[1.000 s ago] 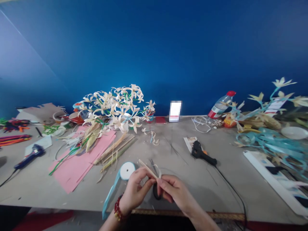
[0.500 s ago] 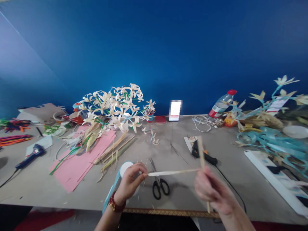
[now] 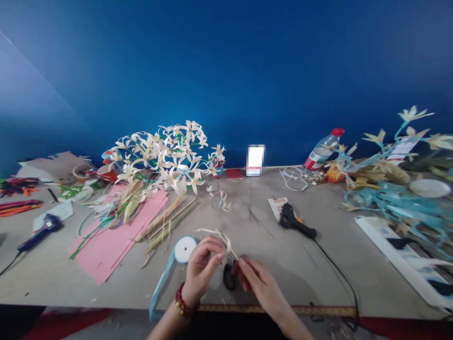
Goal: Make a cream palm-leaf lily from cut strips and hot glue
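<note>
Above the front of the table, my left hand (image 3: 205, 264) pinches a pale, thin strip (image 3: 226, 242), perhaps corn husk, between thumb and fingers. The strip curls in a loop over the fingertips, and one loose end points left. My right hand (image 3: 257, 279) is closed on the strip's other part, close beside the left. Black-handled scissors (image 3: 229, 279) lie beneath the hands, their blades mostly hidden. Just left of my left hand is a white roll (image 3: 185, 249) with light-blue ribbon (image 3: 160, 289) trailing to the table edge.
White artificial flowers (image 3: 177, 156) stand at the back left, behind pink paper sheets (image 3: 106, 255) and dry husk strips (image 3: 170, 224). A black glue gun (image 3: 295, 222) with its cord lies right, near a power strip (image 3: 399, 264). A blue glue gun (image 3: 40, 232) lies left.
My right hand has moved left, next to my left hand. The strip, stretched straight between them before, is now slack and looped. The view has shifted slightly.
</note>
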